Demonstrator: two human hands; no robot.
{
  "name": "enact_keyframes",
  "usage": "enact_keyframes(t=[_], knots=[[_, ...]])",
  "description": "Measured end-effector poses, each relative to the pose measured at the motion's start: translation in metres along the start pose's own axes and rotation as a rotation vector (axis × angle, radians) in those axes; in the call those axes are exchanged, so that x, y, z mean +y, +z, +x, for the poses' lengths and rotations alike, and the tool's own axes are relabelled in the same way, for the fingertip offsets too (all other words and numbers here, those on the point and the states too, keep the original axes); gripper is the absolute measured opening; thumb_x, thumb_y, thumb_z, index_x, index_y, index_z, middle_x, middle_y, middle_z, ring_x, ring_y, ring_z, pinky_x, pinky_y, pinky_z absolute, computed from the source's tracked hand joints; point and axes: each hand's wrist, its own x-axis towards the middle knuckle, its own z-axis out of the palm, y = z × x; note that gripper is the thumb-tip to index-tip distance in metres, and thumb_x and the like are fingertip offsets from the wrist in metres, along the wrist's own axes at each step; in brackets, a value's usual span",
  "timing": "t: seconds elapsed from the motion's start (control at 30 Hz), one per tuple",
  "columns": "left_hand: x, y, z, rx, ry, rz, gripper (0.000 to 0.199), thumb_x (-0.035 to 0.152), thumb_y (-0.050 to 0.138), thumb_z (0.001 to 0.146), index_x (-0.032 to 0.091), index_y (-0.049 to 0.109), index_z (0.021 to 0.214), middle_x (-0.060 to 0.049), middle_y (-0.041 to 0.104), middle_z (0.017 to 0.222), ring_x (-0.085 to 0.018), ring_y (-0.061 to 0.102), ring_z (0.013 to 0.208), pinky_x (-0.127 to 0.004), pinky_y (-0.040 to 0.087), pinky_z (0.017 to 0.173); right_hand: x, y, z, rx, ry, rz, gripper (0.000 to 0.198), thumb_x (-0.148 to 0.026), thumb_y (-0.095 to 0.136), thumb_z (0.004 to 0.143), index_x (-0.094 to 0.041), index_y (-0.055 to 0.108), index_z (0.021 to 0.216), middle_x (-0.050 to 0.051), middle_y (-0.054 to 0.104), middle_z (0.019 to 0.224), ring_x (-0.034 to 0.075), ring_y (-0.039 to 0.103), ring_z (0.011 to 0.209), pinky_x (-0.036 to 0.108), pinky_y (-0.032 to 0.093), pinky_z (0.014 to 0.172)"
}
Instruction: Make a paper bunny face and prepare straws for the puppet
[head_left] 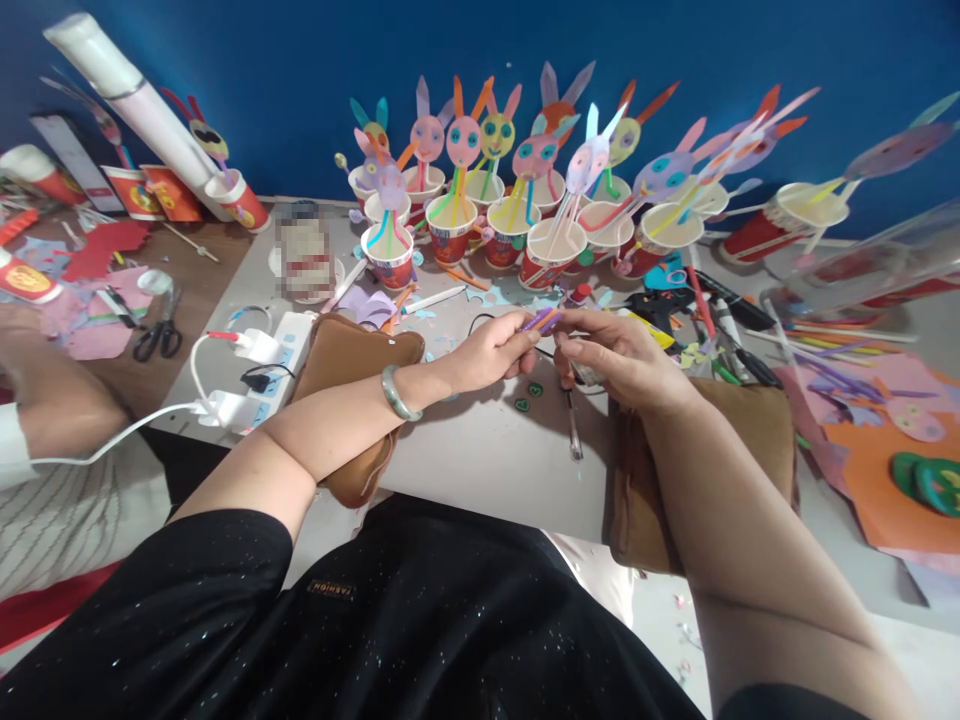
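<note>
My left hand, with a jade-coloured bangle on the wrist, is closed in a pinch around a small bundle of purple and orange strips. Whether they are paper or straws I cannot tell. At the bundle's other end, the fingers of my right hand are closed on it too. Two small green discs with dark markings lie on the table below the hands. Under my right hand is a slim clear-barrelled pen or tool, and part of a small round object there is hidden by the fingers.
Red paper cups with rabbit-faced straw figures line the back wall. Brown cushions lie under both forearms. A power strip with cables sits left, near another person's arm and scissors. Pens and coloured paper fill the right.
</note>
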Motion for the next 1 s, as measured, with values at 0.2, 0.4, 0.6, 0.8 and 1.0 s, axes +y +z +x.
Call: enact_keyframes(t=[0.2,0.4,0.6,0.8,1.0], knots=[[0.001,-0.001,-0.001,-0.014,-0.013,-0.071,0.017,0.026,0.053,0.107,0.017,0.055,0.093,0.006,0.058,0.065,-0.004,0.047,0.05,-0.02,0.033,0.049,0.006,0.0,-0.001,0.051,0.02,0.012,0.066,-0.058,0.087,0.076,-0.027,0.069,0.132,0.001,0.067,0.087,0.014,0.062,0.059,0.03,0.056,0.051],[0.0,-0.001,0.001,-0.022,-0.025,-0.126,0.013,0.026,0.054,0.106,0.016,0.061,0.101,0.005,0.058,0.065,-0.005,0.046,0.049,-0.021,0.032,0.049,0.008,-0.004,0.002,0.058,-0.018,-0.146,0.062,-0.062,0.088,0.073,-0.028,0.074,0.123,0.006,0.074,0.11,0.023,0.072,0.088,0.036,0.061,0.071],[-0.003,0.001,0.001,-0.128,-0.083,-0.132,0.018,0.033,0.059,0.105,0.016,0.06,0.1,0.006,0.058,0.062,-0.005,0.045,0.046,-0.02,0.035,0.049,0.007,-0.004,0.001,0.043,-0.051,-0.137,0.063,-0.066,0.088,0.072,-0.027,0.075,0.12,0.008,0.078,0.117,0.029,0.074,0.107,0.046,0.06,0.1],[-0.002,0.001,-0.002,-0.26,-0.048,-0.092,0.019,0.031,0.055,0.106,0.016,0.059,0.095,0.004,0.06,0.062,-0.005,0.047,0.047,-0.02,0.036,0.049,0.003,0.001,-0.002,0.206,-0.159,-0.192,0.048,-0.069,0.082,0.077,-0.027,0.078,0.099,0.01,0.076,0.115,0.033,0.069,0.117,0.049,0.06,0.099],[0.002,0.001,-0.005,-0.269,-0.077,0.004,0.022,0.025,0.055,0.106,0.017,0.053,0.084,0.003,0.062,0.065,-0.003,0.046,0.047,-0.02,0.035,0.05,0.002,0.007,-0.002,0.226,-0.217,-0.266,0.039,-0.067,0.077,0.083,-0.029,0.076,0.087,0.009,0.076,0.113,0.034,0.068,0.118,0.054,0.056,0.104]])
